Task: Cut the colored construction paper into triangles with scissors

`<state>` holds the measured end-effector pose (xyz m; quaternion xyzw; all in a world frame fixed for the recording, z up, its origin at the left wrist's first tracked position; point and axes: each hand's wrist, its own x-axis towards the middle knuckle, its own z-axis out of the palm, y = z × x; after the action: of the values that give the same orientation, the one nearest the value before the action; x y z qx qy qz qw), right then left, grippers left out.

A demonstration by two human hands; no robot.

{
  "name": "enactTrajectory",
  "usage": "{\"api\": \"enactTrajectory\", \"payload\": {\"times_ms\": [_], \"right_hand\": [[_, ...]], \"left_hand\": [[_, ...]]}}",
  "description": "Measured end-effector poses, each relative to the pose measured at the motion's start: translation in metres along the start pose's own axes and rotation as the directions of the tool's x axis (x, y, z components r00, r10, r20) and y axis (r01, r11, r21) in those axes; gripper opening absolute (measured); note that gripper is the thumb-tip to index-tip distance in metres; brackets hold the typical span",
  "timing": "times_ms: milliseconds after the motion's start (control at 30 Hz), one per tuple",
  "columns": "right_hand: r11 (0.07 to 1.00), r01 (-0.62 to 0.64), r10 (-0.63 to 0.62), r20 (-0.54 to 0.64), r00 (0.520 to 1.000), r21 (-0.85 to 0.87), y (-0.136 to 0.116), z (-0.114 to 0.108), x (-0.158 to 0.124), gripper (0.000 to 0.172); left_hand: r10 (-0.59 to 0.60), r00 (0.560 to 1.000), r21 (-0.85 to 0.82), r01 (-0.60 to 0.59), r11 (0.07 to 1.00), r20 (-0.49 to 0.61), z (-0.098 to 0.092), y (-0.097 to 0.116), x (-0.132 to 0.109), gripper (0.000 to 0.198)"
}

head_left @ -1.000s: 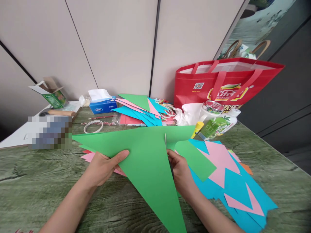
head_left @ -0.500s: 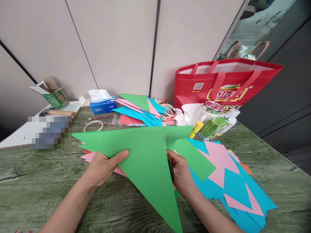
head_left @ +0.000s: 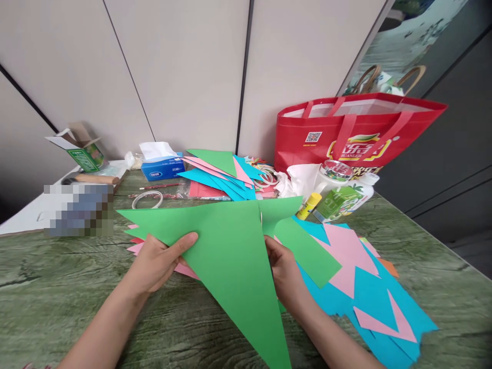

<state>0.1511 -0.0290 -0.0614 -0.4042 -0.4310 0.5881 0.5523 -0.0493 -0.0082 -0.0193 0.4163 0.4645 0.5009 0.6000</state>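
A big green paper triangle (head_left: 230,246) is held up over the table, its long point aimed down toward me. My left hand (head_left: 157,261) grips its left edge, thumb on top. My right hand (head_left: 286,271) sits behind the sheet's right edge and holds scissors. Only their thin blade (head_left: 261,218) shows, standing in a slit that separates the triangle from a green strip (head_left: 280,207). A loose green off-cut (head_left: 307,251) lies right of that hand.
Blue and pink paper scraps (head_left: 369,292) cover the green wood-grain table (head_left: 57,297) at right. Behind are a stack of coloured triangles (head_left: 223,174), a tissue box (head_left: 163,166), a tape ring (head_left: 148,200), a glue stick (head_left: 309,205), a bottle (head_left: 346,197) and a red bag (head_left: 357,133).
The green sheet has tipped slightly, and its upper right strip has drooped and pulled further from the triangle. My left thumb has slid a little left. The scissors' black handle no longer shows.
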Motion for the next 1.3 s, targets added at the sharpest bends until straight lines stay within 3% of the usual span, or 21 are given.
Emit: {"api": "enactTrajectory", "payload": {"times_ms": [167, 267, 400, 500, 1300], "right_hand": [[0.999, 0.036, -0.036, 0.016, 0.999, 0.006, 0.0012, -0.0004, 0.0018, 0.026], [0.999, 0.038, -0.038, 0.015, 0.999, -0.012, 0.001, -0.0017, 0.002, 0.028], [0.999, 0.034, -0.034, 0.021, 0.999, 0.006, -0.0005, -0.0021, 0.0019, 0.026], [0.999, 0.036, -0.036, 0.022, 0.999, -0.005, -0.0016, -0.001, 0.0013, 0.026], [1.0, 0.029, -0.029, -0.005, 1.0, -0.009, -0.0031, -0.0006, -0.0008, 0.025]], "left_hand": [[0.004, 1.0, 0.057, -0.006, 0.998, 0.031, -0.0032, -0.0001, -0.0012, 0.008], [-0.021, 0.995, 0.093, 0.012, 0.996, 0.093, -0.0057, -0.0004, -0.0026, 0.018], [-0.118, 0.991, 0.087, 0.112, 0.99, 0.07, -0.009, -0.001, -0.0014, 0.011], [-0.164, 0.985, 0.034, 0.162, 0.986, 0.059, -0.0093, -0.0013, 0.0005, 0.021], [-0.185, 0.977, -0.028, 0.189, 0.982, 0.103, -0.0086, -0.0021, -0.0019, 0.021]]}}
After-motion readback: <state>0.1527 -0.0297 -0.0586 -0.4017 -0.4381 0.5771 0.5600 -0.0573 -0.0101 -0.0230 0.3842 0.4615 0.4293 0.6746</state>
